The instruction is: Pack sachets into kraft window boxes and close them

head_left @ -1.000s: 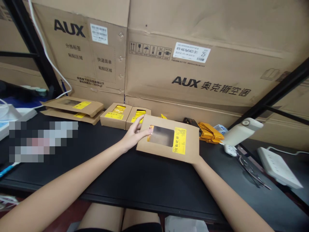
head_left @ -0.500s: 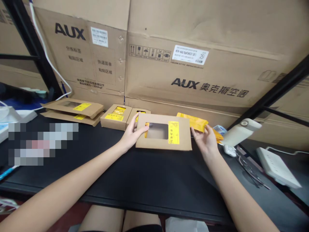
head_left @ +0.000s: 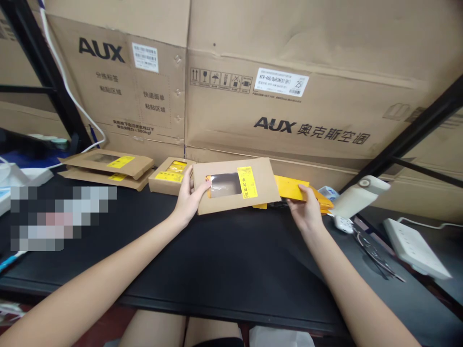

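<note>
My left hand (head_left: 188, 198) grips the left end of a brown cardboard box (head_left: 258, 176) with a clear window and a yellow label. The thumb lies over the front and the box is held tilted above the table. A bit of orange-yellow shows at the window's left edge. My right hand (head_left: 306, 208) pinches a flat yellow packet (head_left: 291, 187) at the box's right end. The packet's left part is hidden by the box, so I cannot tell whether it is inside or behind. More yellow packets (head_left: 325, 203) lie just beyond my right hand.
Flat brown boxes (head_left: 104, 161) are stacked at the back left, beside a windowed box (head_left: 169, 176) showing yellow contents. On the right are a white bottle (head_left: 361, 195), a small white case (head_left: 343, 224), glasses (head_left: 378, 255) and a power strip (head_left: 415, 246). Large cartons (head_left: 231, 115) stand behind the black table (head_left: 224, 270).
The box has moved left and up, and its right end is now tilted upward. The yellow packet in my right hand has turned and shifted lower, against the box's right end.
</note>
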Demonstrator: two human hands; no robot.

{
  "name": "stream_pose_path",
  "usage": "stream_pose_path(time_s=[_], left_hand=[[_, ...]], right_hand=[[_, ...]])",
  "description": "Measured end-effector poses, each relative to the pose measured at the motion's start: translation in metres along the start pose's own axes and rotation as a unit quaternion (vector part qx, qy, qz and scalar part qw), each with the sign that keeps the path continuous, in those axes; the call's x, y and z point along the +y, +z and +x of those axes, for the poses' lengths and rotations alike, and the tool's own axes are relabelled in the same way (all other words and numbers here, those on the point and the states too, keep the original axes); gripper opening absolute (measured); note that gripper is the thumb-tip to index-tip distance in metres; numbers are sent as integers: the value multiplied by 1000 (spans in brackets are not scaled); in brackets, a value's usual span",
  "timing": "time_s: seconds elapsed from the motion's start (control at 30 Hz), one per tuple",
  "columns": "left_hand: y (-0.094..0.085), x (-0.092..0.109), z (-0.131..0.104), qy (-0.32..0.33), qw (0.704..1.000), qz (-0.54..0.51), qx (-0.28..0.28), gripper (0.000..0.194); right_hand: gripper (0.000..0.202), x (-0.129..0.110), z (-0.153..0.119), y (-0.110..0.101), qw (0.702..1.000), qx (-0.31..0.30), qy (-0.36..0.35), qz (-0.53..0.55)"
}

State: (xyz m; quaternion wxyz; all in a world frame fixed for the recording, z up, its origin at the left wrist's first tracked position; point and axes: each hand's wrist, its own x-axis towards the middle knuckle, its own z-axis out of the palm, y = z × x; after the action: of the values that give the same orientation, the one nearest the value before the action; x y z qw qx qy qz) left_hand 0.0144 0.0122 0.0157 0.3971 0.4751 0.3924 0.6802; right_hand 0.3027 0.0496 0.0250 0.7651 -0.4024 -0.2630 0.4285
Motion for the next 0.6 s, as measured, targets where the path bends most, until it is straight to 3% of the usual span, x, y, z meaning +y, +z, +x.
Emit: stream_pose_path(time_s=[0.2,0.43,0.6], left_hand=[[2,4,-2,-29,1000,10,-1,60],[1,4,-3,-90,995,-4,-47,55],[2,3,-5,-109,993,-4,-49,56]], right_hand=[[11,0,5,-4,999,23,15,44],[20,6,2,-4,988,-114,98,-29],[24,9,-2,-8,950,-240,150,-134]])
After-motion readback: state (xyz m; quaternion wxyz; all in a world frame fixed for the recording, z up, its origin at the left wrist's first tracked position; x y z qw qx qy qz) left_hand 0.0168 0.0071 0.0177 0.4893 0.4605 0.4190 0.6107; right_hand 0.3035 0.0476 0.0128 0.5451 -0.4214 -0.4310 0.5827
